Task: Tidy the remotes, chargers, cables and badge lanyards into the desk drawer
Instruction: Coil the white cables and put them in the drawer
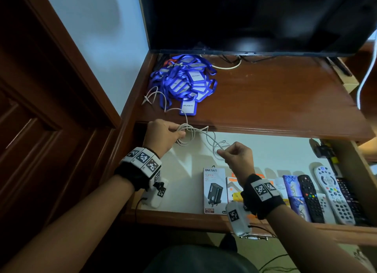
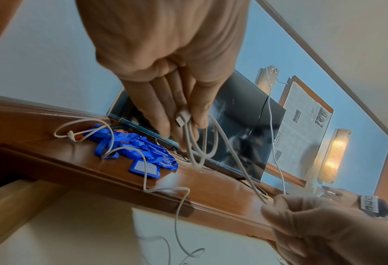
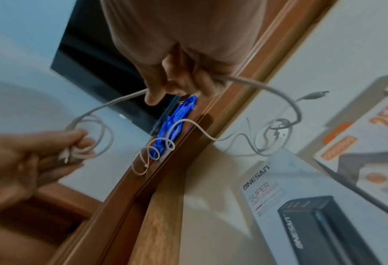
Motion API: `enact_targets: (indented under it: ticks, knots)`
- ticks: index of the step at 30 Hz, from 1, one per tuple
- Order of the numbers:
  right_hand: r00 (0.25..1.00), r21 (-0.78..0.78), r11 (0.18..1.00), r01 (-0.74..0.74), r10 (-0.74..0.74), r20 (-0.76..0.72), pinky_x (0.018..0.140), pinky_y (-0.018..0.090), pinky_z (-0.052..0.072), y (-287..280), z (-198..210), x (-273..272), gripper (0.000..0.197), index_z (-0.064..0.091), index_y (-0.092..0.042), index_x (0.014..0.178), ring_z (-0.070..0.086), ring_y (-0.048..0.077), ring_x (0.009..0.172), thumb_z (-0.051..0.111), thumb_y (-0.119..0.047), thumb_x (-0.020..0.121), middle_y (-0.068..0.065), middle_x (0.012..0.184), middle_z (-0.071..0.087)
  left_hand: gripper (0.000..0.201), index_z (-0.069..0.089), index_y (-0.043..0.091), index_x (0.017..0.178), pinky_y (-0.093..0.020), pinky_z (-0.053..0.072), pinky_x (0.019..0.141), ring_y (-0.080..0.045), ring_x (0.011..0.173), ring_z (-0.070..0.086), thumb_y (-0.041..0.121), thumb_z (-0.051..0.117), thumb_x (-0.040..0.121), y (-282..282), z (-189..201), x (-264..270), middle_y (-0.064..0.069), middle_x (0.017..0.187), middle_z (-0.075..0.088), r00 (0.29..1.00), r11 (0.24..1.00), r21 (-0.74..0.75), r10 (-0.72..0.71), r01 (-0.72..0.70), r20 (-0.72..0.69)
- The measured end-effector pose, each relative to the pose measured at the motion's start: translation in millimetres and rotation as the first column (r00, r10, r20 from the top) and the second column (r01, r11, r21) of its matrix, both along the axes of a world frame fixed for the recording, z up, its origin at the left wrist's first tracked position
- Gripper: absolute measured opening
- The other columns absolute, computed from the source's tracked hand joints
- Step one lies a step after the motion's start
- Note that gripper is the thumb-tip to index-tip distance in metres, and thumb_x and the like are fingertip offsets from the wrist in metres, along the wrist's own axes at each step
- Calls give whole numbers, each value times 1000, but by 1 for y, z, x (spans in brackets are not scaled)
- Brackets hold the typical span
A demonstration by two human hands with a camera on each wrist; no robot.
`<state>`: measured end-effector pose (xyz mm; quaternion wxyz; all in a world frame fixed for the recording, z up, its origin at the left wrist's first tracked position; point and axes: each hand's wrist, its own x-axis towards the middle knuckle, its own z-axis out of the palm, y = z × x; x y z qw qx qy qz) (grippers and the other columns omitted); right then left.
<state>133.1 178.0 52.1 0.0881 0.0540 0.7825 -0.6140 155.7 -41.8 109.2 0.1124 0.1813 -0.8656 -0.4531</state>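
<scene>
A white cable (image 1: 201, 133) stretches between both hands above the open drawer (image 1: 187, 176). My left hand (image 1: 166, 133) grips several coils of the white cable (image 2: 194, 141) with its plug end at the fingers. My right hand (image 1: 234, 153) pinches the white cable (image 3: 245, 81) further along, and its free end dangles over the drawer. A second white cable (image 1: 161, 101) trails from the desk edge back to a heap of blue badge lanyards (image 1: 187, 78) on the desktop. Remotes (image 1: 330, 195) and a charger box (image 1: 215, 189) lie in the drawer.
A dark TV screen (image 1: 255, 17) stands at the back of the wooden desktop (image 1: 275, 97). More boxes (image 1: 293, 191) lie between charger box and remotes. A wooden door (image 1: 40, 109) is at the left. A black chair seat (image 1: 200, 258) sits below the drawer front.
</scene>
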Motion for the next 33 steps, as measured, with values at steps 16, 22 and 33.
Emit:
enact_targets:
  ticks: [16, 22, 33]
  knots:
    - [785, 454, 726, -517, 613, -86, 67, 23, 43, -45, 56, 13, 8, 70, -4, 86, 55, 13, 69, 62, -3, 84, 0, 74, 63, 24, 77, 18, 91, -35, 58, 78, -6, 75, 70, 24, 83, 68, 16, -5, 2, 4, 79, 75, 997, 998, 25, -53, 55, -50]
    - [796, 319, 795, -517, 583, -161, 60, 11, 40, -43, 56, 15, 12, 72, -1, 86, 54, 0, 59, 61, 3, 86, -2, 69, 62, 21, 77, 12, 94, -27, 56, 84, -6, 81, 70, 15, 80, 73, 22, -1, 11, 1, 87, 75, 978, 974, 112, -187, 197, -96]
    - [828, 291, 946, -144, 276, -488, 53, 32, 38, -35, 48, 3, 24, 64, -5, 62, 45, 20, 51, 80, -20, 72, 5, 53, 56, 13, 74, 11, 73, -21, 42, 58, -25, 66, 48, 12, 68, 85, 15, 8, 12, -12, 71, 72, 955, 881, 391, -297, 266, 20]
